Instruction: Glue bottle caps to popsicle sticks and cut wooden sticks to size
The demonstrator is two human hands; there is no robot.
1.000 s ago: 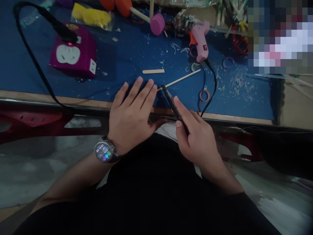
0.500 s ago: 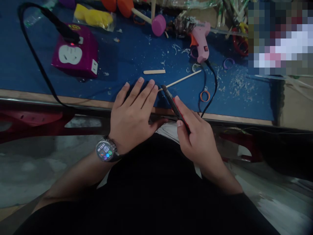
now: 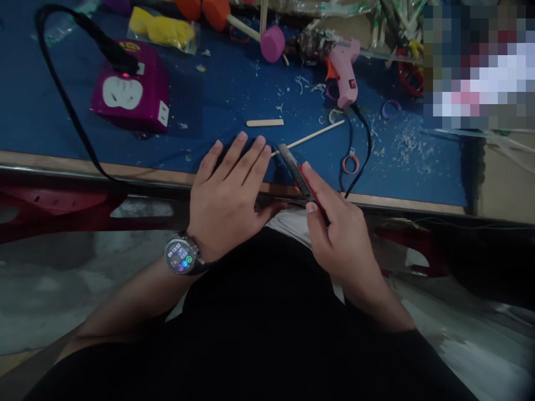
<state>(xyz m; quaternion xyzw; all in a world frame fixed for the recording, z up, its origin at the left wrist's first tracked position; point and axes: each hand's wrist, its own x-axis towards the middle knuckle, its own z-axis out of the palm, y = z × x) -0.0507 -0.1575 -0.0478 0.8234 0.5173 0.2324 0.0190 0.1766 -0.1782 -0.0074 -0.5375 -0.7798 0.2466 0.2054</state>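
Now grasping a knife (image 3: 297, 171) in the right grip (image 3: 345, 234), over the thin stick (image 3: 311, 136), near on the desk (image 3: 225, 94); laying the left grip (image 3: 228, 195) flat, hiding the stick's left end. Far left, spotting hard-to-identify yellow contents (image 3: 161, 29) inside a clear bag (image 3: 192, 47).

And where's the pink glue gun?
In the head view, the pink glue gun lies right of centre near the top, just above the right tip of the thin wooden stick.

1 head view, forward and down
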